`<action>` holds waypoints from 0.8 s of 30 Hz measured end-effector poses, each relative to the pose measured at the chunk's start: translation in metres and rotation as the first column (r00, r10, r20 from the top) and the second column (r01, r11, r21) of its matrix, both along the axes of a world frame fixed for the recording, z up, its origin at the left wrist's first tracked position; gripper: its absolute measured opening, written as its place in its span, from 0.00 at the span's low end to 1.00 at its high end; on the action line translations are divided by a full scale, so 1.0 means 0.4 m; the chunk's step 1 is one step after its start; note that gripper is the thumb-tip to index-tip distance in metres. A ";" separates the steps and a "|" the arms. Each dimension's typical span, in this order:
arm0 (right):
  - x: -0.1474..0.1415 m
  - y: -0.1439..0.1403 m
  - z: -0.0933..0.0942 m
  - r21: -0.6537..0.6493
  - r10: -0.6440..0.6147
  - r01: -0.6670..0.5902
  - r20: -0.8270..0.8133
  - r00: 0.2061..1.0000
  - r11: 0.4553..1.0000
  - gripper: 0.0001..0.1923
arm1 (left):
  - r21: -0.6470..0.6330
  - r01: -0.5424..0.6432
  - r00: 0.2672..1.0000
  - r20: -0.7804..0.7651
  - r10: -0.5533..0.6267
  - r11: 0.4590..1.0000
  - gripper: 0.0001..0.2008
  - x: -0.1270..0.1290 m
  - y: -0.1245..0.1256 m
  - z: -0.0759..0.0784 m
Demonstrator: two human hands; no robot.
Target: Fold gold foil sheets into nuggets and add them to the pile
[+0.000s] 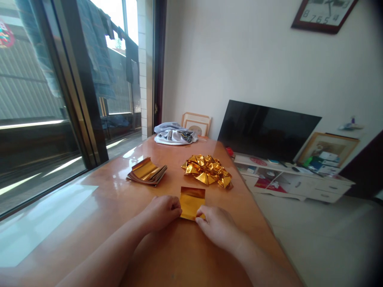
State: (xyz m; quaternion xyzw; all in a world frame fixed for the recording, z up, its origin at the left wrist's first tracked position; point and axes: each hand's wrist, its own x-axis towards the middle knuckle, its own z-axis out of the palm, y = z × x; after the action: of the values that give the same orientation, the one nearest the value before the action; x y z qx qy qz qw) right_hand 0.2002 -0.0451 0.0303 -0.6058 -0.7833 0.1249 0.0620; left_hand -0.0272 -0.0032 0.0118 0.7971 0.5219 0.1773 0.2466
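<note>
A small sheet of gold foil paper (192,200) lies on the wooden table (119,207), its near edge lifted. My left hand (163,212) pinches the sheet's near left corner. My right hand (217,226) pinches its near right corner. Farther back on the left is a stack of flat gold sheets (146,172). Behind the sheet on the right sits a pile of folded gold paper pieces (207,170).
A bundle of grey and white cloth (174,134) lies at the table's far end, with picture frames (196,122) behind it. A glass sliding door (60,91) runs along the left. A dark TV (266,129) on a low white cabinet (299,181) stands to the right.
</note>
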 end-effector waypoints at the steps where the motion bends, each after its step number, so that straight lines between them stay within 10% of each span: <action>1: 0.000 0.002 -0.005 -0.014 -0.004 0.004 -0.004 1.000 1.000 0.11 | -0.002 0.001 1.000 -0.001 -0.001 1.000 0.09 0.001 0.000 0.000; 8: 0.015 0.027 -0.041 -0.013 -0.083 0.083 -0.265 0.961 0.996 0.06 | 0.034 -0.115 0.968 0.228 0.104 0.993 0.14 0.012 0.012 0.005; 14: -0.004 0.039 -0.055 -0.168 -0.131 0.006 -0.746 0.653 0.986 0.08 | -0.148 -0.049 0.871 0.477 0.115 0.988 0.23 0.033 -0.012 0.036; 18: -0.029 0.026 -0.064 -0.191 -0.117 -0.073 -0.816 0.567 0.979 0.10 | -0.154 0.093 0.796 0.605 0.019 0.984 0.21 0.060 -0.022 0.019; 24: -0.029 0.030 -0.081 -0.131 -0.073 -0.066 -0.830 0.553 0.989 0.09 | 0.061 -0.009 0.836 0.548 -0.027 0.998 0.11 0.055 -0.004 -0.014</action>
State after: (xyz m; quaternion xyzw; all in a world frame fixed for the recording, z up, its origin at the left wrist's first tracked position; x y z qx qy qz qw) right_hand 0.1885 -0.0331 -0.0020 -0.4790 -0.6481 0.4535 0.3806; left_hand -0.0052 -0.0047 0.0063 0.7226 0.4200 0.4128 0.3620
